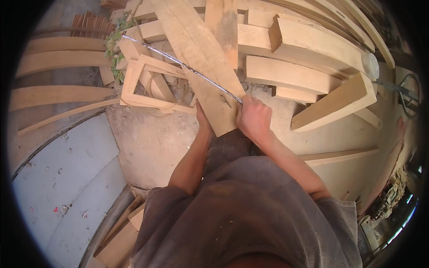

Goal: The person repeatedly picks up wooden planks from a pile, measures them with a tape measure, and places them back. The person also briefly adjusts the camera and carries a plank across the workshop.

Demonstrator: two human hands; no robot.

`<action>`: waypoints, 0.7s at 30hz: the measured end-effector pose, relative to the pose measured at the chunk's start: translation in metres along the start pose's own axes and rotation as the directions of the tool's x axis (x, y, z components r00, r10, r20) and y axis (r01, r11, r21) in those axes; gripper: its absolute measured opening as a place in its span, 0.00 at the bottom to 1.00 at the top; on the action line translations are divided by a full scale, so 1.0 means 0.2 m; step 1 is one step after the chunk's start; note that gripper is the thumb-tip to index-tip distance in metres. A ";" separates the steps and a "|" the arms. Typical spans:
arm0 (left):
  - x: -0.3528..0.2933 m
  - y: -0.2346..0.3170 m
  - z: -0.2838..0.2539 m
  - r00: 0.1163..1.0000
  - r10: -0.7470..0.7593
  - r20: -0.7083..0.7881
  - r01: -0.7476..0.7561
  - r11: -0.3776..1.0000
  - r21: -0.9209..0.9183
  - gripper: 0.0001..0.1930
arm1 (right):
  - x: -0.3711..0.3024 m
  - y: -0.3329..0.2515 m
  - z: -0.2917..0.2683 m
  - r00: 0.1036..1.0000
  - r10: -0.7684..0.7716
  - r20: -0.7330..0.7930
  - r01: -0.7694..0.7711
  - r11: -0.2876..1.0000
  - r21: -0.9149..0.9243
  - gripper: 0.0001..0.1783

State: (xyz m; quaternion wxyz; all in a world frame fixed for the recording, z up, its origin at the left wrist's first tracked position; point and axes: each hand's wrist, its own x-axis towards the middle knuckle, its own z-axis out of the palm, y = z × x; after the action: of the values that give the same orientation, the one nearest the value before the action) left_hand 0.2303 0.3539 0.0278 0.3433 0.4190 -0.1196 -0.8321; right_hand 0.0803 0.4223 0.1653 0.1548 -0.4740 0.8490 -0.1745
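Note:
A long, flat wooden board (203, 58) slants away from my body toward the far left, its near end by my lap. Along its left edge my left hand (203, 119) is closed on it, the fingers mostly hidden beneath. On the opposite edge my right hand (254, 117) is wrapped round the near end of a thin metal rod (178, 62) and presses against the board. The rod lies diagonally across the board's face and sticks out past its left edge, with a small darker tip at the far end. A dark split or knot marks the board near my right hand.
Thick curved timbers (295, 76) are stacked at the far right, with a squared beam (335, 102) leaning beside them. A wooden frame (134, 85) lies left of the board. Pale blue-grey panels (76, 178) cover the left side, and offcuts (118, 245) lie below them.

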 end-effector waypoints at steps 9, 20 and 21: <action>-0.07 0.05 0.17 0.979 0.076 -0.188 -0.029 0.970 0.243 0.30 | 0.00 0.07 -0.03 0.982 0.190 -0.002 -0.188 0.971 0.145 0.10; 0.00 0.03 0.09 0.917 0.261 -0.300 0.062 0.651 0.757 0.39 | 0.04 0.28 -0.01 0.933 0.359 0.002 -0.345 0.896 0.278 0.18; -0.01 0.04 0.12 0.908 0.292 -0.300 0.076 0.588 0.805 0.39 | 0.03 0.30 0.00 0.932 0.361 0.001 -0.347 0.894 0.285 0.18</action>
State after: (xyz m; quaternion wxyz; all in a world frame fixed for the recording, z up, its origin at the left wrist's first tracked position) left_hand 0.2171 0.3471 0.0483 0.1856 0.6807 -0.4335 -0.5606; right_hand 0.0325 0.4453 0.1384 0.2275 -0.2802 0.8914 -0.2739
